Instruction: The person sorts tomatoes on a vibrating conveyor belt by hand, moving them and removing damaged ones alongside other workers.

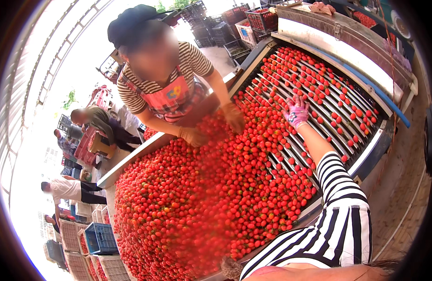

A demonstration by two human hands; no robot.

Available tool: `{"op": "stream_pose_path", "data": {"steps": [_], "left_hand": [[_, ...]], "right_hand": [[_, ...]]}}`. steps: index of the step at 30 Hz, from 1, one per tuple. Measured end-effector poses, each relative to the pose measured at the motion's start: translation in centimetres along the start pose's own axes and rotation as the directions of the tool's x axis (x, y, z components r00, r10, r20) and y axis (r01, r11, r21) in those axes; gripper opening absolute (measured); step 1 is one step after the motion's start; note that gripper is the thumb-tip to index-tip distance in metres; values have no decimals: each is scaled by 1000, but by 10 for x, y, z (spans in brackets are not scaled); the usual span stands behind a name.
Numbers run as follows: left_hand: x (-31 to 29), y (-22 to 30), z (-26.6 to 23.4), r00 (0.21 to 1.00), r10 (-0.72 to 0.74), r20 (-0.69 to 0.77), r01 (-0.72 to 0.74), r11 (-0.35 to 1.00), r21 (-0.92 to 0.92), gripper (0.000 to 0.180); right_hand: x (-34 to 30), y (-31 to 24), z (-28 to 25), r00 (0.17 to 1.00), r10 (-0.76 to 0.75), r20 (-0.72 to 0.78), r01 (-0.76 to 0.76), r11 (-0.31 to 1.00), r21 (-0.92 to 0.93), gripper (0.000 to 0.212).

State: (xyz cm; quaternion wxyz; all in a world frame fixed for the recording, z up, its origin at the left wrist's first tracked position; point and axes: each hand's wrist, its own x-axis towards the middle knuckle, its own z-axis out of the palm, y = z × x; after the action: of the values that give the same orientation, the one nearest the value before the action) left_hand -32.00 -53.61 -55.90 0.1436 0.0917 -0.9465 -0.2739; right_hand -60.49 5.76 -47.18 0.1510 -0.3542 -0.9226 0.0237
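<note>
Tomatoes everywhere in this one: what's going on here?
The camera wearer's right hand, in a pink-and-purple glove, is spread open over the tomatoes scattered on metal rollers. A co-worker in a striped shirt and apron stands across from them, both gloved hands at the big heap beside the rollers. Whether either is gripping a tomato is unclear. Behind, a blue crate sits among paler ones.

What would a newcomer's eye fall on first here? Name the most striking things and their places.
First, the heap of small red fruits filling the centre and lower left. Next, the wearer's right hand, in a pink patterned glove, fingers spread over the roller conveyor at the right. Then the co-worker in a striped shirt, reaching in from upper left.
</note>
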Motion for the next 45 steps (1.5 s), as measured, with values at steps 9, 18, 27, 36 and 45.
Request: {"op": "stream_pose_path", "data": {"steps": [9, 18, 27, 36, 45], "left_hand": [[-16, -33, -6, 994, -34, 104, 38, 999, -30, 28], [-28, -34, -2, 998, -44, 46, 49, 991, -121, 26], [-28, 38, -52, 990, -6, -141, 9, 1000, 24, 27], [-21, 48, -53, 987, -88, -131, 47, 956, -289, 25], [-22, 48, -58, 981, -59, -185, 1, 955, -297, 24]], "right_hand": [[-109, -84, 51, 964, -258, 72, 236, 946, 222, 66], [-237, -184, 77, 752, -101, 651, -276, 849, 451, 76], [-307, -195, -25, 267, -953, 144, -79, 128, 989, 62], [-145, 80, -52, 853, -473, 219, 496, 866, -63, 66], [-242, 66, -41, 751, -564, 344, 593, 805, 26, 59]]}}
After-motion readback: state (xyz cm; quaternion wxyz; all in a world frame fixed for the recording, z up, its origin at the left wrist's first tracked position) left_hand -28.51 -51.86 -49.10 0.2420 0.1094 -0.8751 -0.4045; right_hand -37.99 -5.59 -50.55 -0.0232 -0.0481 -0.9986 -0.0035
